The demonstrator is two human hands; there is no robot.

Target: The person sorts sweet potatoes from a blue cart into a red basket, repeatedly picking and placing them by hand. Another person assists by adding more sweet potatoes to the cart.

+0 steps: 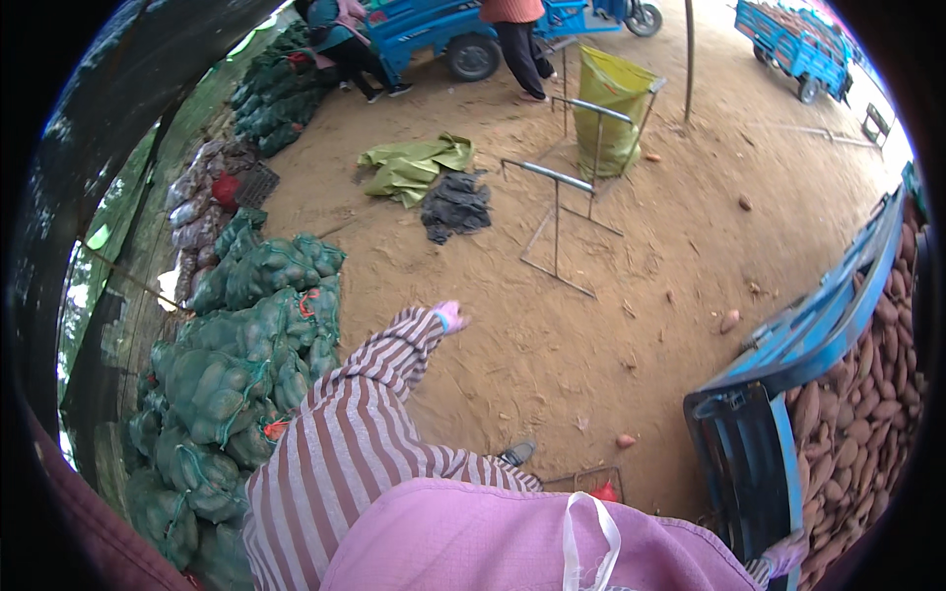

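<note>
My left hand (452, 318), in a pinkish-purple glove, is stretched out over the bare sandy ground. Nothing shows in it, but its fingers are too small to make out. To its left lie stacked green mesh sacks (214, 391), filled with what look like sweet potatoes and some tied with red. At the lower right, my gloved right hand (787, 554) lies against the rim of a blue cargo bed (785, 451). Whether the fingers close around that rim is unclear. The bed holds a heap of loose sweet potatoes (850, 436). My striped sleeve and pink garment fill the bottom.
Metal stands (554, 177) are ahead, one holding a yellow woven sack (610, 118). Yellow-green sacking (414, 166) and black sheeting (456, 205) lie nearby. Two people (517, 52) stand beside a blue cargo tricycle (473, 55). A post (689, 59) rises behind; loose sweet potatoes (729, 320) dot the ground.
</note>
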